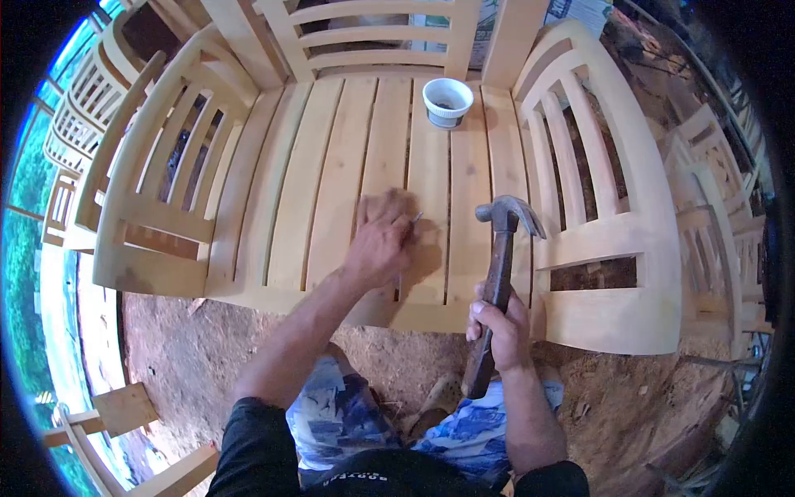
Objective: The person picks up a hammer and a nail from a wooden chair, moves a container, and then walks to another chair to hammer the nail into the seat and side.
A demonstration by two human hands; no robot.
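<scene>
The person wears a black T-shirt (pixel 397 474) with pale block lettering (pixel 354 479) across the front, too small to read surely. Its short, plain sleeves (pixel 257 443) leave the forearms bare. The legwear (pixel 339 406) is blue and white, in an irregular patchy print. Left hand (pixel 383 248) and right hand (pixel 503 327) are ungloved.

"What's the hammer like?"
"The hammer (pixel 500 269) has a worn metal head and a dark handle, gripped in the right hand (pixel 502 327), head away from the person, claw pointing right."
"And the bench?"
"The bench (pixel 331 166) is pale, bare wood with a slatted seat and slatted arms. The left hand (pixel 383 247) is at its seat, a thin, shiny bit (pixel 416 218) showing by the fingers, too small to identify."
</scene>
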